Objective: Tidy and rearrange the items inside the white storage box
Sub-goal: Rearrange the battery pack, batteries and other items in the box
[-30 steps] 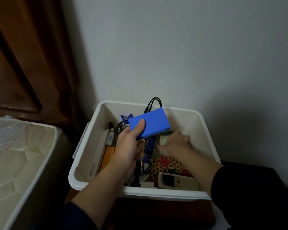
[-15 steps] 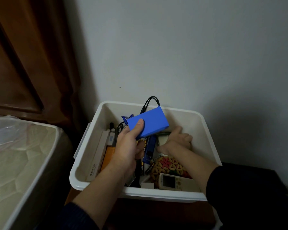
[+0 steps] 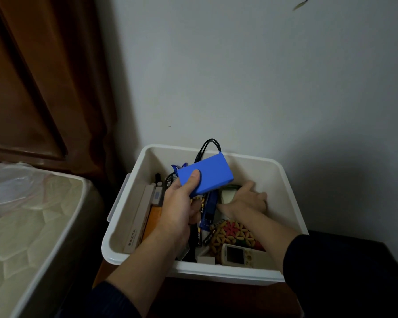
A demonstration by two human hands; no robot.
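The white storage box stands against the wall, full of small items. My left hand holds a flat blue box tilted above the middle of the storage box, thumb on its top face. A black cable loop sticks up behind it. My right hand reaches down inside at the back right, fingers spread over a pale object that is mostly hidden. A patterned woven ball and a white remote lie at the front right. Long flat boxes stand along the left wall.
A mattress under clear plastic lies close on the left. A brown wooden headboard rises behind it. The storage box rests on a dark brown surface. A pale wall is directly behind.
My left hand has tilted the blue box and shifted it slightly left and up. My right hand has slid a little to the right, deeper at the back of the storage box.
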